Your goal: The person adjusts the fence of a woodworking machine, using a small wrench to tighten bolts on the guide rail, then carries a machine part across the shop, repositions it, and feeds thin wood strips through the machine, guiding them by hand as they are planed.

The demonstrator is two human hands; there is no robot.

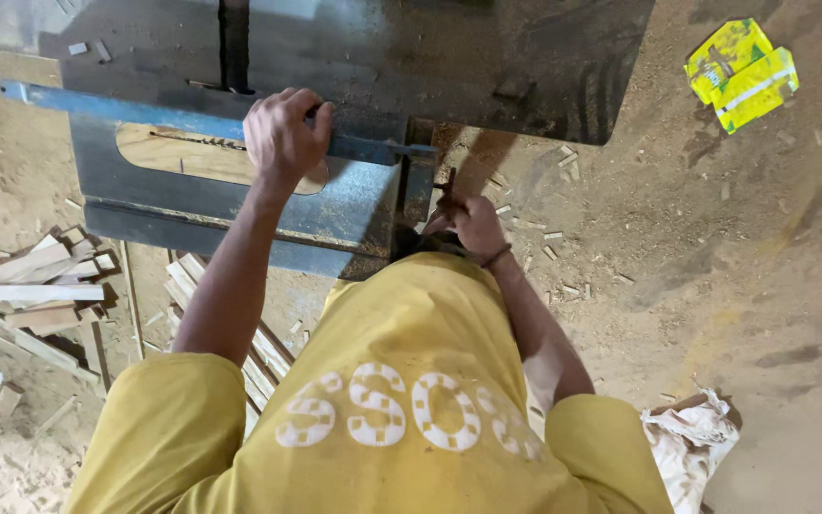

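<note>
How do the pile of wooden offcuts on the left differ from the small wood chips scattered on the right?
The pale wooden offcuts are long flat strips stacked in a heap; the small wood chips are short stubs lying singly and spread apart. The offcuts lie left of the grey metal saw table, beyond the left hand; the chips lie near the right hand. Both rest on sawdust-covered ground.
</note>
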